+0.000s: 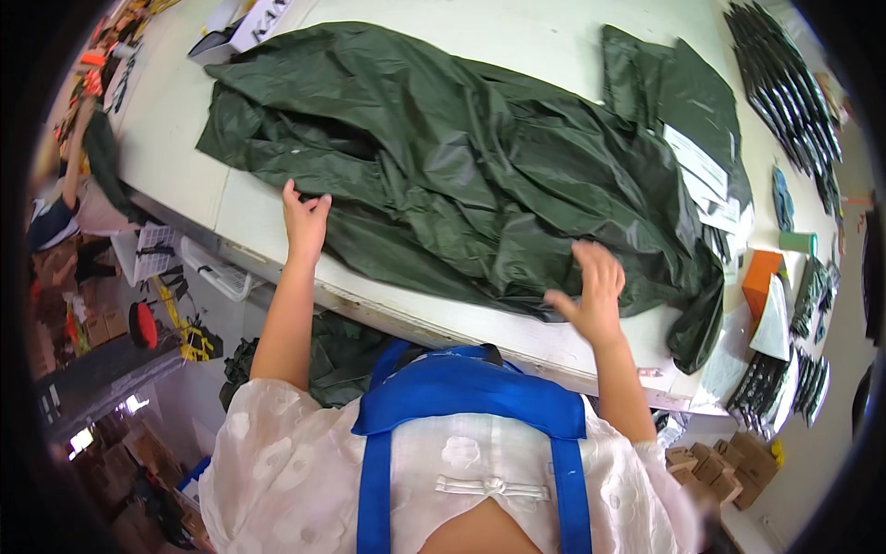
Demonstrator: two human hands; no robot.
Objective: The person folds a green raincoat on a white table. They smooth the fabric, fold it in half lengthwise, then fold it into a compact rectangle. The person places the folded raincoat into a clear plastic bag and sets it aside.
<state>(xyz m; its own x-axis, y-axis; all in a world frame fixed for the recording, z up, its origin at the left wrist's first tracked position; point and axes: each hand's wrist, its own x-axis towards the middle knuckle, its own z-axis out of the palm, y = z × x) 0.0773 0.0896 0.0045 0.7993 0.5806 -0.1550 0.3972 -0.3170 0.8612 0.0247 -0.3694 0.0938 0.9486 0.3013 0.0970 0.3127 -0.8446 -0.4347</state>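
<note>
A large, crumpled dark green garment of shiny, raincoat-like fabric (452, 175) lies spread across the white table (554, 51). At its near left edge is my left hand (306, 222), thumb and forefinger apart; whether the fingertips touch the cloth I cannot tell. My right hand (598, 291) is over the near right part of the garment, slightly blurred, with its thumb held away from the fingers. Nothing shows in either hand. One narrow end of the garment (699, 328) trails toward the table's near right side.
Folded green fabric (706, 97) and white paper sheets (697, 166) lie beyond the garment at right. Several dark plastic-wrapped packages (784, 88) line the far right. An orange box (762, 282) stands nearer. At far left a white box (258, 23) rests; another person (55, 217) works beyond.
</note>
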